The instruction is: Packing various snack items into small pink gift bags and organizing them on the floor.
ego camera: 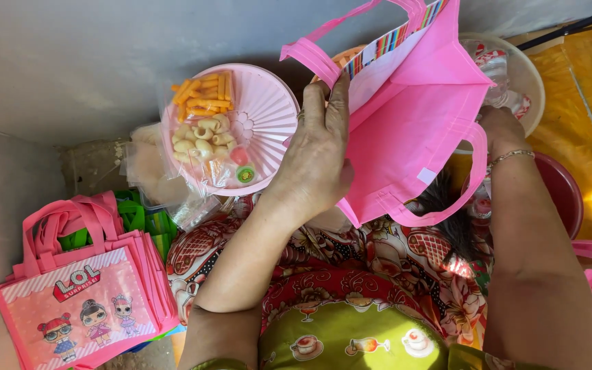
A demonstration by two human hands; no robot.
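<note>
bag (412, 130): centre, held over the lap, left hand (316, 161) on its left edge, right hand (500, 127) behind its right side
plate (268, 116): just left of bag, snacks (203, 127) on it
bag stack (83, 288): far left on floor
bowl (525, 75): behind bag, right

Your matt pink non-woven cloth bag (412, 130) looks soft; the ribbed pink plastic plate (268, 116) is glossy, its snacks sealed in shiny clear film.

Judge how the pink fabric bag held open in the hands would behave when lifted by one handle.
The pink fabric bag probably flops: its wall creases where the left hand grips the rim. It looks light, as thin cloth held up by fingers alone. It seems unlikely to slip; the right hand is partly hidden behind it.
</note>
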